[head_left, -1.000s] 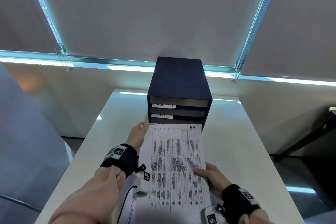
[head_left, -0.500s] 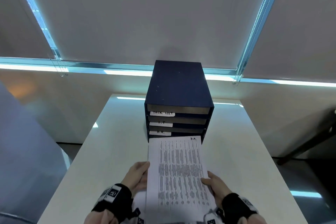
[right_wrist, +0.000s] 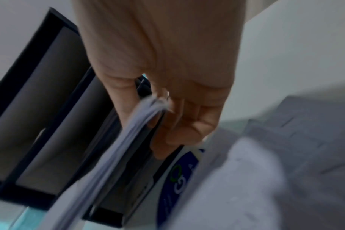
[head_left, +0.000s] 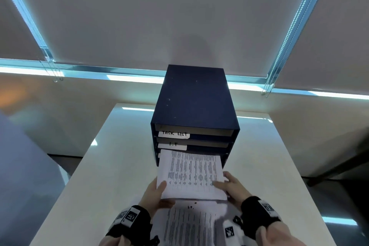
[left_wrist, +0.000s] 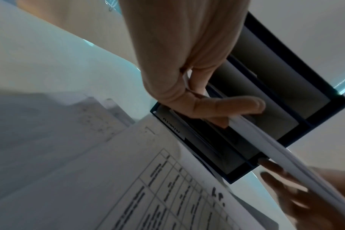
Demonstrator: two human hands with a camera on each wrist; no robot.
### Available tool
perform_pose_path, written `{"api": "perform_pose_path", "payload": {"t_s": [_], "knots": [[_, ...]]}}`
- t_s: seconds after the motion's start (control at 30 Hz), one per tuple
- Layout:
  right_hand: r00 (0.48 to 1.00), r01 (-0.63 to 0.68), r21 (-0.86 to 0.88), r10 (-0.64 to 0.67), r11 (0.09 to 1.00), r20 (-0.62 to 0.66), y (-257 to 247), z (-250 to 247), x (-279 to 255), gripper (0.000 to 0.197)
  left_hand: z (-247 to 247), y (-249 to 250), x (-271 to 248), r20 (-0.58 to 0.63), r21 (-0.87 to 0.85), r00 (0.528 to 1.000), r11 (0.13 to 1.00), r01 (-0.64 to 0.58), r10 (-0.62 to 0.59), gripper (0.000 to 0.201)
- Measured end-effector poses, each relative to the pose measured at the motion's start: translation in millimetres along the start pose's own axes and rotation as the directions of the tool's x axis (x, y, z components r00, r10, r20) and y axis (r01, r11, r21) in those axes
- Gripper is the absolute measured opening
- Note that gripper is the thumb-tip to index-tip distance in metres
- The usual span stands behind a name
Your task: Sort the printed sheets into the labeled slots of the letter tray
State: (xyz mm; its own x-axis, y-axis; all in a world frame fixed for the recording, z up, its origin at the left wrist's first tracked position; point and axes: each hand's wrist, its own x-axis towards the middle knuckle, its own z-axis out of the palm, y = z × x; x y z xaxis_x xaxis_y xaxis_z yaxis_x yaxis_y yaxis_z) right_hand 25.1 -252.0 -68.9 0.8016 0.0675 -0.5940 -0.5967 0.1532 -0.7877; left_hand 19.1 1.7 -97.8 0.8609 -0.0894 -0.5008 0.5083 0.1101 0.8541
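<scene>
A dark blue letter tray [head_left: 195,102] stands at the back of the white table [head_left: 111,166]. Its top slots carry the labels "TASK LIST" [head_left: 174,134] and "I.T" [head_left: 172,144]. A printed sheet [head_left: 191,171] has its far edge inside the third slot and hides that slot's label. My left hand [head_left: 159,187] pinches the sheet's near left corner, and my right hand [head_left: 225,183] holds its near right edge, thumb on top. In the left wrist view the bottom slot reads "ADMIN" [left_wrist: 171,129]. A stack of printed sheets [head_left: 187,223] lies under my hands.
The table's left and right edges drop to a dark floor. A wall with drawn blinds [head_left: 179,16] and hanging bead chains [head_left: 267,88] rises close behind the tray. Bare tabletop lies on both sides of the tray.
Both hands have carried the sheet forward and down from above the stack. Its far edge has gone into the third slot and now covers the "H.R." label.
</scene>
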Motion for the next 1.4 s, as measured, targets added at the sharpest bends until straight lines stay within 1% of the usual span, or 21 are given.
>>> {"api": "perform_pose_path", "payload": {"t_s": [0.1,0.2,0.23,0.3,0.33,0.37,0.43,0.47,0.5,0.57,0.6,0.7,0.77,0.83,0.9,1.07,1.1,1.17,1.23,1.3,1.4], "knots": [[1.000,-0.003,0.006,0.003,1.000,-0.031,9,-9,3,0.015,6,6,24,-0.072,-0.017,0.997,1.000,-0.015,0.013,0.027],[0.993,0.017,0.291,0.017,0.957,-0.113,-1,-2,27,0.011,9,24,52,-0.048,-0.214,0.999,0.977,0.005,-0.016,0.028],[0.990,0.041,0.397,0.016,0.917,-0.140,-8,5,38,0.017,10,32,60,-0.040,-0.304,0.999,0.953,0.010,-0.023,0.030],[0.986,0.078,0.503,0.009,0.860,-0.169,-21,16,59,0.035,11,43,74,-0.035,-0.383,0.999,0.924,0.009,-0.025,0.050],[0.984,0.086,0.499,0.003,0.863,-0.176,-25,21,67,0.040,13,49,76,-0.038,-0.360,0.999,0.933,0.004,-0.019,0.055],[0.987,0.084,0.468,-0.010,0.879,-0.158,-27,25,71,0.040,15,51,75,-0.045,-0.305,0.999,0.952,-0.002,-0.012,0.053],[0.991,0.078,0.339,-0.037,0.938,-0.128,-25,30,64,0.030,15,50,61,-0.075,-0.056,0.996,0.998,-0.042,0.038,0.034],[0.993,0.077,0.250,-0.051,0.965,-0.110,-20,30,57,0.026,13,46,52,-0.075,0.123,0.992,0.988,-0.095,0.105,0.024],[0.993,0.075,0.164,-0.059,0.984,-0.099,-12,28,49,0.023,7,38,44,-0.063,0.329,0.981,0.932,-0.154,0.185,0.016],[0.989,0.069,0.034,-0.064,0.997,-0.130,12,20,30,0.018,-7,20,27,0.018,0.682,0.952,0.693,-0.234,0.304,0.013],[0.986,0.059,-0.016,-0.061,0.998,-0.156,28,13,21,0.016,-15,10,19,0.083,0.784,0.946,0.566,-0.255,0.313,0.014],[0.957,0.023,-0.202,-0.081,0.979,-0.279,77,-8,2,0.013,-34,-19,3,0.223,0.919,0.956,0.286,-0.271,0.189,0.026],[0.949,-0.023,-0.325,-0.082,0.945,-0.305,104,-15,-12,0.016,-38,-28,-4,0.220,0.944,0.963,0.217,-0.250,0.153,0.026],[0.958,-0.046,-0.308,-0.045,0.950,-0.283,119,-17,-25,0.019,-36,-31,-11,0.206,0.941,0.952,0.222,-0.257,0.227,0.016],[0.950,-0.058,-0.255,-0.025,0.965,-0.310,122,-18,-38,0.020,-30,-31,-20,0.187,0.935,0.937,0.240,-0.262,0.295,0.018],[0.939,-0.009,-0.155,-0.045,0.988,-0.342,106,-15,-58,0.037,-21,-18,-44,0.213,0.882,0.916,0.336,-0.329,0.339,0.018],[0.937,0.012,-0.156,-0.065,0.988,-0.344,101,-14,-61,0.043,-19,-11,-49,0.226,0.854,0.911,0.380,-0.356,0.346,0.020],[0.953,0.059,-0.136,-0.096,0.989,-0.286,91,-10,-69,0.052,-14,6,-62,0.228,0.743,0.899,0.530,-0.408,0.374,0.019],[0.972,0.104,-0.082,-0.118,0.991,-0.203,81,-4,-81,0.050,-10,24,-75,0.243,0.607,0.893,0.659,-0.444,0.378,0.011],[0.986,0.120,-0.008,-0.120,0.993,-0.112,72,2,-93,0.040,-8,39,-84,0.260,0.486,0.892,0.748,-0.451,0.369,0.008],[0.998,0.066,-0.035,-0.066,0.997,0.000,69,7,-97,0.038,-10,55,-87,0.153,0.371,0.916,0.838,-0.400,0.370,0.010]]}}
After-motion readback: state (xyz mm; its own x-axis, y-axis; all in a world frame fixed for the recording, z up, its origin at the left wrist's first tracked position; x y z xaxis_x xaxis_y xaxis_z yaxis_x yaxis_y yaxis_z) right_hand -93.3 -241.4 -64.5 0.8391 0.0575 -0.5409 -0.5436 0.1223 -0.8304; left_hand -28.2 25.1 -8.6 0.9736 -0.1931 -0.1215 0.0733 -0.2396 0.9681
